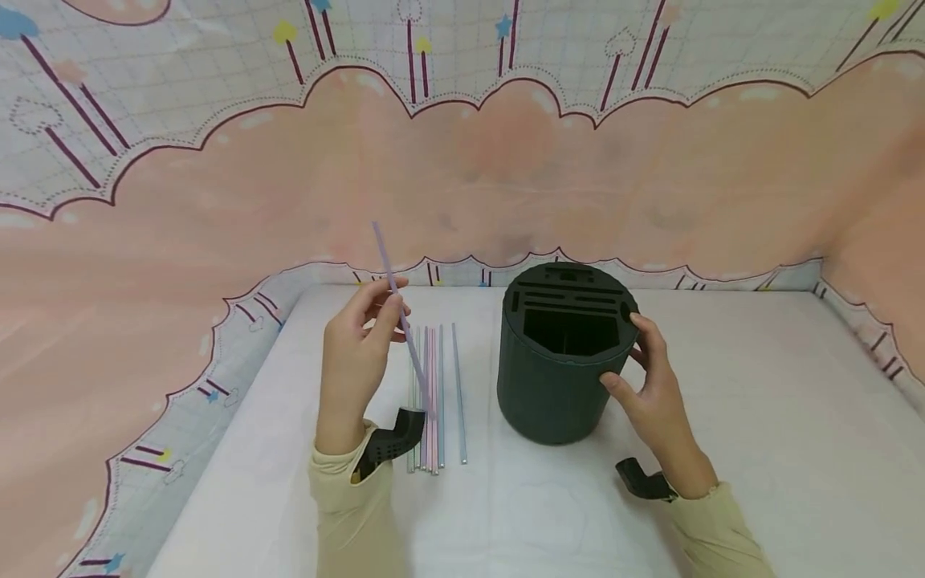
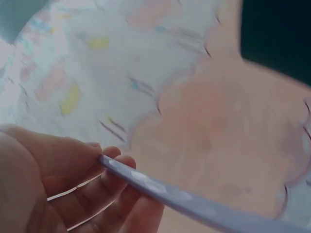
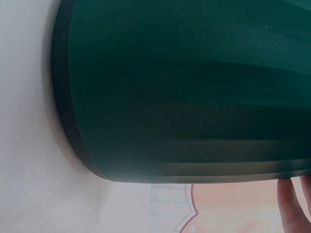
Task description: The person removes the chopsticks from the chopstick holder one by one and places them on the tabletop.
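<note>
My left hand (image 1: 364, 329) pinches a pale purple straw (image 1: 393, 297) and holds it up at a slant above the table; in the left wrist view the straw (image 2: 170, 194) runs out from my fingertips (image 2: 97, 150). Below it, several thin straws (image 1: 433, 397) in pink, blue and grey lie side by side on the white table (image 1: 759, 449). A dark green round holder (image 1: 560, 361) with slots and one large opening in its top stands at the middle. My right hand (image 1: 646, 377) grips its right side. The right wrist view is filled by the holder's ribbed wall (image 3: 184, 87).
A pink and white patterned cloth (image 1: 462, 160) hangs behind the table and wraps its left and right sides. Black wrist mounts (image 1: 393, 437) sit on both cream sleeves. Bare white table surface stretches to the right of the holder.
</note>
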### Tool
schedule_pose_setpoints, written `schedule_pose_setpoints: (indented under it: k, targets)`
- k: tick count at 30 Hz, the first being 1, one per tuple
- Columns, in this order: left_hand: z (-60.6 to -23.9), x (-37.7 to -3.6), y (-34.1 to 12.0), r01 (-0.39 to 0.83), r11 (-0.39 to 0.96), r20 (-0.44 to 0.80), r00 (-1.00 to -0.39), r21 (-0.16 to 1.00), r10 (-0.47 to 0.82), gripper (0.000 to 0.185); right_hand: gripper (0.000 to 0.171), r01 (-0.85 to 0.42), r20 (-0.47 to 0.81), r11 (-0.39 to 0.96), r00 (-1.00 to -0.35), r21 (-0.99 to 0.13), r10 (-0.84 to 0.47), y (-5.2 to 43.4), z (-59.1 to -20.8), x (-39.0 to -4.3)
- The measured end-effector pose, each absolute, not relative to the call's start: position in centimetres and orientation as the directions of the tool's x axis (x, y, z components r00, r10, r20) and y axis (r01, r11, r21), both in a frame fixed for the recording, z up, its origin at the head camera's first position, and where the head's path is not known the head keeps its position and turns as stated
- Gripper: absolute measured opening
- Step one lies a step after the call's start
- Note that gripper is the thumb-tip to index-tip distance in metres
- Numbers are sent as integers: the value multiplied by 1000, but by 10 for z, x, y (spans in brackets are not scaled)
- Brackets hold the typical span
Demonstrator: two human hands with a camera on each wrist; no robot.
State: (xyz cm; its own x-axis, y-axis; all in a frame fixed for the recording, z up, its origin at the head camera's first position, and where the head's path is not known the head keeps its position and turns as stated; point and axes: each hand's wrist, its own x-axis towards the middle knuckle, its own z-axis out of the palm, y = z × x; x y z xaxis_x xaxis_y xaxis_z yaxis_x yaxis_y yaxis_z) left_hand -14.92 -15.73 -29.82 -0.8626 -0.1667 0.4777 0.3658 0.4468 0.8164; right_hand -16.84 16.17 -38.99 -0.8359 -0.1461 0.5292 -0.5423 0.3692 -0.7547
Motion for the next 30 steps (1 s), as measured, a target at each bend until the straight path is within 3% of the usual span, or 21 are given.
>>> schedule_pose_setpoints:
  k: [7,15,22,30]
  targets:
    - [-346,-184,-185,44,571,248,-926,820,-285,23,75,-555,542,379,-827,-741,-152,165,-391,-169]
    - [-393,-204,-205,-216,668,-22,-958,713,-286,30,77,-553,540,369,-828,-747,-147,170,-396,-174]
    - [-419,-208,-218,-324,607,-203,-944,725,-261,36,77,-552,541,387,-828,-739,-147,166,-396,-175]
    - [-435,-215,-209,-335,615,-221,-941,714,-255,36,75,-554,541,418,-826,-720,-162,168,-396,-177]
